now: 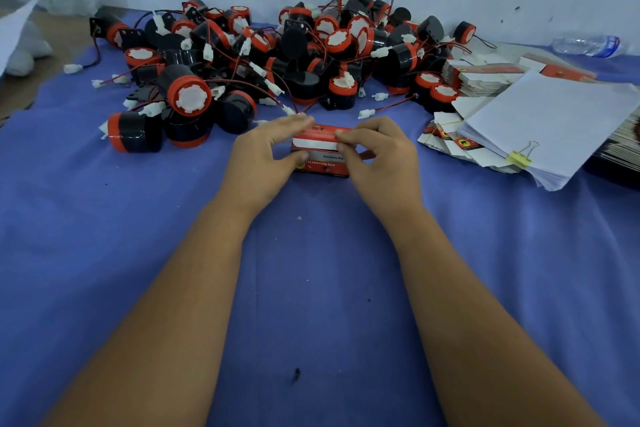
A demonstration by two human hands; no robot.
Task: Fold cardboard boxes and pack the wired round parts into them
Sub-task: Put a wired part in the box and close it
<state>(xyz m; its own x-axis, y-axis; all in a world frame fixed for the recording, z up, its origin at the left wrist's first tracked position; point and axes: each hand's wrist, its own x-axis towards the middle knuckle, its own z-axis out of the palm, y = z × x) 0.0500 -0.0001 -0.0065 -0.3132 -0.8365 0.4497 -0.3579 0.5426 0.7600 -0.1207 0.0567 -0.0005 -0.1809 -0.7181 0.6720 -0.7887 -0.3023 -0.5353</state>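
Note:
A small red and white cardboard box [322, 156] stands on the blue cloth [311, 288] at the middle. My left hand [263, 156] grips its left end, fingers over the top and thumb at the front. My right hand [381, 156] pinches the top flap from the right. What is inside the box is hidden. Behind the box lies a wide pile of black and red round parts [263, 59] with red and black wires and white plugs.
Stacks of flat unfolded boxes [481, 80] lie at the right, with a clipped sheaf of white paper [554, 121] over more of them. A plastic bottle [588, 44] lies by the wall at the far right. A white wall stands close behind the pile.

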